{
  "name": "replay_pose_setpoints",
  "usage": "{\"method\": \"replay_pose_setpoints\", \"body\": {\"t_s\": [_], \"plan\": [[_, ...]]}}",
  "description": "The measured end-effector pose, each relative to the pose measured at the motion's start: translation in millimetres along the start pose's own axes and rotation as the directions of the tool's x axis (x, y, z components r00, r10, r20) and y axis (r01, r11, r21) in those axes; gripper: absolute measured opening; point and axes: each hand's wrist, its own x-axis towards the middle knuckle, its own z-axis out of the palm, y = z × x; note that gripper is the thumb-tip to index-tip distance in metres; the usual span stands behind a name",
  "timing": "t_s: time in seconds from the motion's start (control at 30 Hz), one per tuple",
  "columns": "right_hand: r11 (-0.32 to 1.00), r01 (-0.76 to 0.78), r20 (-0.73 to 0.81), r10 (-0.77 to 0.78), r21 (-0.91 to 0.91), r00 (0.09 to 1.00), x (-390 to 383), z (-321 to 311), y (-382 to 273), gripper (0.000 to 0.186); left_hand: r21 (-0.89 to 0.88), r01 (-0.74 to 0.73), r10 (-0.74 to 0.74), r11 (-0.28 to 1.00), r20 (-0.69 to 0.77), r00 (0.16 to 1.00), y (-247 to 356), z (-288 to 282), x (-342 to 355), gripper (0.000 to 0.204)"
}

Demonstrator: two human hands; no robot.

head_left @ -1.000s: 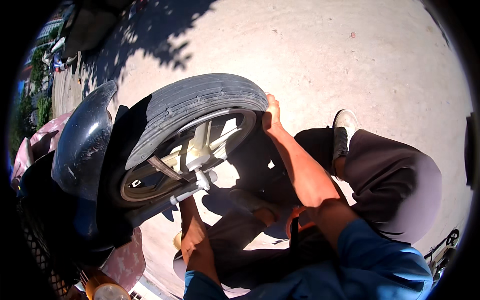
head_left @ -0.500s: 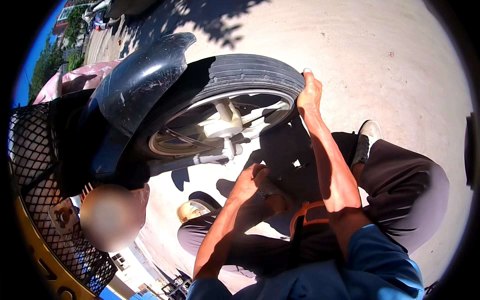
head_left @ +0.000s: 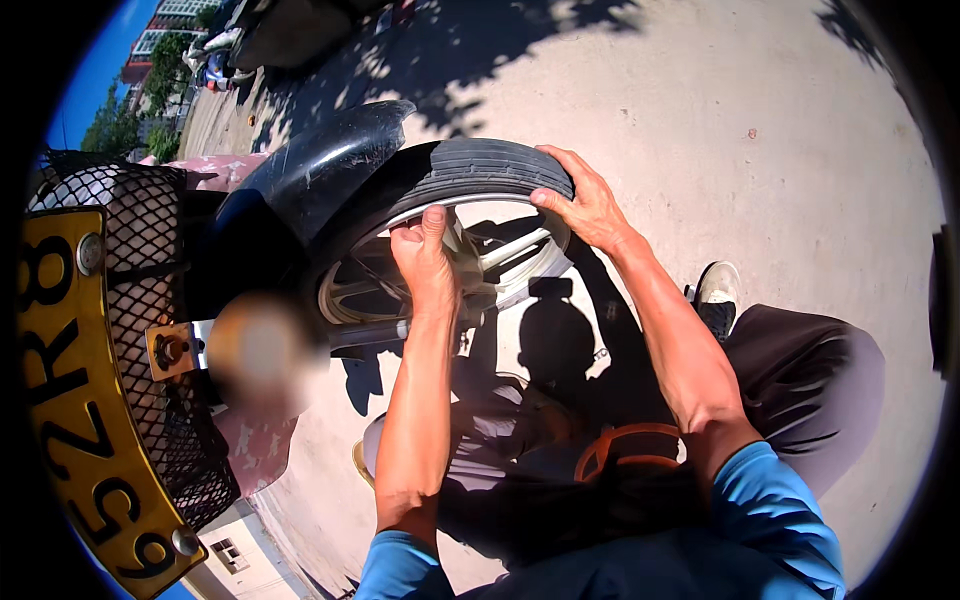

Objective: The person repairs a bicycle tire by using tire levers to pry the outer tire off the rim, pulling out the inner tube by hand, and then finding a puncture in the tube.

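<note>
A front wheel with a black grooved tyre (head_left: 485, 160) and a pale spoked rim (head_left: 515, 250) is in front of me, under a scuffed black fender (head_left: 325, 150). My left hand (head_left: 425, 265) is closed at the near side of the rim, thumb up against its edge and fingers curled in by the spokes. At the wheel's right end my right hand (head_left: 590, 205) grips the tyre, with the thumb on the near side and the fingers over the tread. The hub is partly hidden behind my left hand.
At the left are a black mesh basket (head_left: 150, 235), a yellow number plate (head_left: 95, 410) and a blurred round part (head_left: 265, 350). An orange-red curved thing (head_left: 625, 440) lies between my legs. My shoe (head_left: 718, 285) rests on the pale ground at the right.
My left hand has moved up from beside the hub to the rim. The right hand has its thumb and fingers farther over the tyre. The view has shifted, showing more of the number plate.
</note>
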Motion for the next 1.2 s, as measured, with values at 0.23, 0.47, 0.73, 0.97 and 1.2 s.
{"method": "replay_pose_setpoints", "body": {"t_s": [0.23, 0.47, 0.73, 0.97, 1.2], "plan": [[0.984, -0.121, 0.004, 0.123, -0.132, 0.992, 4, 9, -6, 0.063, 0.036, -0.039, 0.044, 0.999, -0.148, 0.988, -8, 7, 5, 0.054], [0.986, -0.025, -0.011, 0.024, -0.164, 1.000, -5, 12, -10, 0.065, 0.194, -0.102, 0.134, 0.976, -0.160, 0.978, 2, 10, 1, 0.067], [0.364, -0.669, -0.291, 0.694, -0.648, 0.659, -151, -58, 93, 0.047, -0.266, 0.117, -0.093, 0.957, 0.100, 0.991, -5, -6, 10, 0.051], [0.091, -0.699, -0.392, 0.773, -0.709, 0.498, -261, -19, 131, 0.075, -0.521, 0.230, -0.179, 0.822, 0.147, 0.973, -14, -21, 25, 0.039], [0.118, -0.663, -0.606, 0.311, -0.740, 0.732, -293, 6, 224, 0.017, -0.386, 0.020, -0.023, 0.922, -0.003, 1.000, 6, -19, 11, 0.045]]}}
